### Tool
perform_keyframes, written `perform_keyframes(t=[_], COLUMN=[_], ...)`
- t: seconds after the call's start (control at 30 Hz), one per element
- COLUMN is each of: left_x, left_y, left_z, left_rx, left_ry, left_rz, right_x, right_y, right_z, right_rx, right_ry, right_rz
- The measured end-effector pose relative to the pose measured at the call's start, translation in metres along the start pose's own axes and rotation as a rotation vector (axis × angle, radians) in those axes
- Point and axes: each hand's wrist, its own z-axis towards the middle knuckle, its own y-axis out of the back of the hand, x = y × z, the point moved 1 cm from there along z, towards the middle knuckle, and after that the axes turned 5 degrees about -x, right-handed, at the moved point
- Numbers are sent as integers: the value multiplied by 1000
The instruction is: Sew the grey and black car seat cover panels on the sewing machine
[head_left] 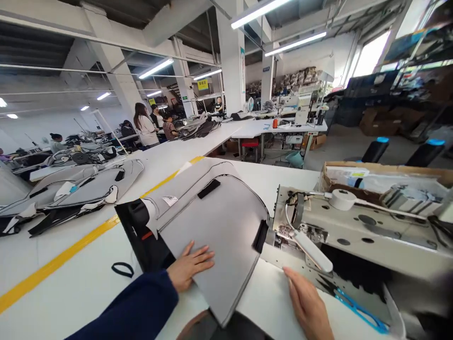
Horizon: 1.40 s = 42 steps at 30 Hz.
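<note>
A large grey fabric panel (219, 208) with black trim and black tabs lies on the white table (78, 278), its right edge against the sewing machine (354, 226). My left hand (189, 267) lies flat on the panel's near left part, fingers stretched out, in a dark blue sleeve. My right hand (307, 304) rests flat on the table just right of the panel's near corner, in front of the machine, holding nothing.
A black loop (122, 269) lies on the table to the left. Blue scissors (357, 309) sit near the machine. More grey panels (81, 186) are piled at left beyond a yellow stripe (63, 257). A cardboard box (385, 177) stands behind the machine. Several people work at far tables.
</note>
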Motion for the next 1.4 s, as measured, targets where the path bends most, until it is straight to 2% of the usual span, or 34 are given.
perform_keyframes(t=[0.1,0.17,0.23,0.27,0.33,0.37,0.43,0.5,0.53,0.6,0.67,0.73,0.83,0.93,1.03,1.13,1.3,1.4], left_x=[10,13,9,5,-6,-12,-26,-39,-44,-49,-49,-44,-38,-38,-40,-40,-37,-36], left_y=[1,4,14,23,48,63,94,118,127,136,137,131,119,111,108,109,110,111], left_z=[-77,-115,-137,-139,-125,-110,-67,-18,7,53,90,115,133,138,142,145,147,145], left_rx=[113,187,275,291,207,83,-191,-389,-455,-499,-436,-320,-178,-92,-38,-41,-26,-34], left_ry=[-24,31,93,105,74,51,-11,-89,-119,-167,-219,-250,-213,-138,-150,-195,-181,-197], left_rz=[-26,-26,-17,-11,4,29,112,209,262,349,395,415,403,314,190,87,14,-19], right_x=[10,22,35,41,51,54,57,56,55,54,56,61,71,74,70,67,69,58], right_y=[-5,-13,-22,-27,-39,-44,-54,-61,-62,-62,-56,-49,-37,-28,-21,-15,-6,7], right_z=[8,17,26,31,39,42,49,55,57,59,58,51,38,26,19,15,14,12], right_rx=[50,100,136,154,191,204,205,171,153,142,183,249,346,417,453,465,477,456], right_ry=[-107,-181,-239,-265,-323,-358,-439,-511,-542,-603,-704,-844,-1007,-1066,-1053,-1003,-936,-819], right_rz=[58,134,230,283,388,436,531,619,658,748,890,1077,1292,1364,1345,1326,1275,1056])
